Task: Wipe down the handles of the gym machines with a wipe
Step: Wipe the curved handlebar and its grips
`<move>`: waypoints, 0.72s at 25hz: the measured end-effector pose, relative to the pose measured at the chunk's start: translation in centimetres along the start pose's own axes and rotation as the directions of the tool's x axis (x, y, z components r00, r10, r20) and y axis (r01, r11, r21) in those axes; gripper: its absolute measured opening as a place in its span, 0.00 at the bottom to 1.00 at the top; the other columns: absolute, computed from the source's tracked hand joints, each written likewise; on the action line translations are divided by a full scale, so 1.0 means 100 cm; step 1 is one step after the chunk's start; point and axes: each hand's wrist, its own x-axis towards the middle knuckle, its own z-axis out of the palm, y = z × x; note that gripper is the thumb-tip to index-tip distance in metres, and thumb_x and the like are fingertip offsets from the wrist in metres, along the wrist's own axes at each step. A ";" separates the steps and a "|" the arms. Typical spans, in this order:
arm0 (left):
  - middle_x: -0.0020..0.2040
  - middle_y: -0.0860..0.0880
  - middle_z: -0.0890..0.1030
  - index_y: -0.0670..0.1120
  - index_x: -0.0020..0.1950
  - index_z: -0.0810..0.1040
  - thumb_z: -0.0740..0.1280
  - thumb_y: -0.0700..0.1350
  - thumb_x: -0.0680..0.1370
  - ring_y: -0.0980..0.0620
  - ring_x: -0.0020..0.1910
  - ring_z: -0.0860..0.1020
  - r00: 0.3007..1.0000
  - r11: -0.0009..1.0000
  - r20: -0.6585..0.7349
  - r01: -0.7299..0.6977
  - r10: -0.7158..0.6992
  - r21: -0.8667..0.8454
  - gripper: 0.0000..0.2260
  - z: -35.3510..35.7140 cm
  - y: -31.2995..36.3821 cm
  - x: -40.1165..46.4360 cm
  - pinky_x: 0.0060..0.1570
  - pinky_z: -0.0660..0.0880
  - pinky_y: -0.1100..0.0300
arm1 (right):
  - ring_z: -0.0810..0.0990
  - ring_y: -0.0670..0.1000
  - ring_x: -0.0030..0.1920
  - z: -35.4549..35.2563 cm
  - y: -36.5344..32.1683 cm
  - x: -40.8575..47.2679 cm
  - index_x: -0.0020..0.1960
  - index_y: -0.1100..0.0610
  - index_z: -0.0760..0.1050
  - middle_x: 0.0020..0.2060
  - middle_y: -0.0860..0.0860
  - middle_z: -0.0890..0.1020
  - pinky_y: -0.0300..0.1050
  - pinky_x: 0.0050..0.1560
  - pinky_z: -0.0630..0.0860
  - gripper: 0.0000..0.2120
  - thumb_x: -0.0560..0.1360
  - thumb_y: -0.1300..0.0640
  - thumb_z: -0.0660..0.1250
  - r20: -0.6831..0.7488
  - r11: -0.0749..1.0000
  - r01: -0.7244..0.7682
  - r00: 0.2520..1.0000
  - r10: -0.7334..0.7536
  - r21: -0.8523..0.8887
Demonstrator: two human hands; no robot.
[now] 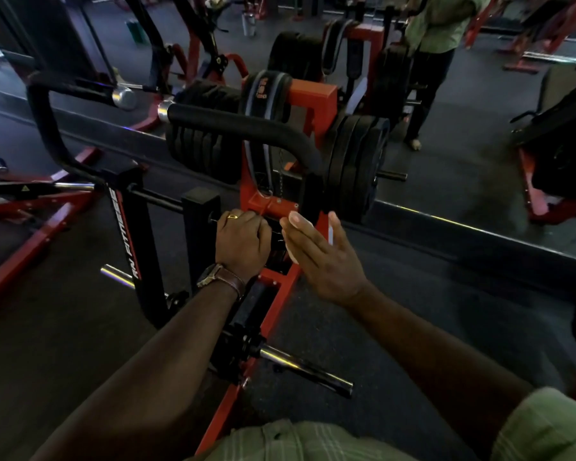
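In the head view, the person leaned over a red and black gym machine (273, 294) that stood before a wall mirror (446, 94). The left hand (243, 241), with a ring (232, 216) on 1 finger and a watch (218, 277) on the wrist, was clenched around a dark part low on the machine, next to the red bracket (270, 206). What exactly it grasped I cannot tell, because the fingers hid it; it was probably a small grip, or the hand only steadied the frame.

The right hand (320, 257) was released, with straight fingers pointing forward and the palm turned toward the left hand. A pale wipe (293, 252) showed at the edge of its palm, so it seemed that the flat hand pressed or carried the wipe between the 2 hands, ready to rub the dark part there.

The long padded handle (246, 128) curved above both hands and was not touched. Black weight plates (356, 164) hung on the red frame behind it. I judge that the low part was the step in hand, and the padded handle was yet to be wiped.
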 end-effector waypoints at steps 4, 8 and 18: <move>0.34 0.46 0.76 0.45 0.35 0.73 0.57 0.45 0.79 0.44 0.38 0.74 1.000 1.000 0.018 0.006 -0.007 0.024 0.14 0.002 -0.002 0.000 0.47 0.69 0.49 | 0.72 0.55 0.72 -0.012 0.020 0.051 0.61 0.62 0.80 0.63 0.56 0.81 0.73 0.73 0.48 0.15 0.84 0.57 0.57 -0.034 0.996 -0.063 0.998 0.061 -0.062; 0.33 0.48 0.74 0.47 0.34 0.71 0.58 0.44 0.79 0.45 0.37 0.73 0.999 0.999 0.034 -0.026 0.025 0.026 0.14 0.002 -0.005 -0.001 0.46 0.68 0.50 | 0.73 0.54 0.68 -0.023 -0.010 0.031 0.57 0.58 0.79 0.58 0.53 0.81 0.60 0.62 0.63 0.12 0.77 0.56 0.64 0.095 0.994 -0.072 0.992 0.079 -0.078; 0.31 0.49 0.74 0.45 0.31 0.71 0.58 0.44 0.78 0.48 0.36 0.71 0.998 0.998 -0.011 0.058 -0.058 0.001 0.15 0.007 0.000 -0.002 0.49 0.69 0.50 | 0.83 0.55 0.47 -0.053 0.015 0.087 0.49 0.59 0.81 0.44 0.56 0.83 0.49 0.54 0.79 0.13 0.84 0.61 0.58 0.800 -0.769 -0.232 0.077 0.595 0.595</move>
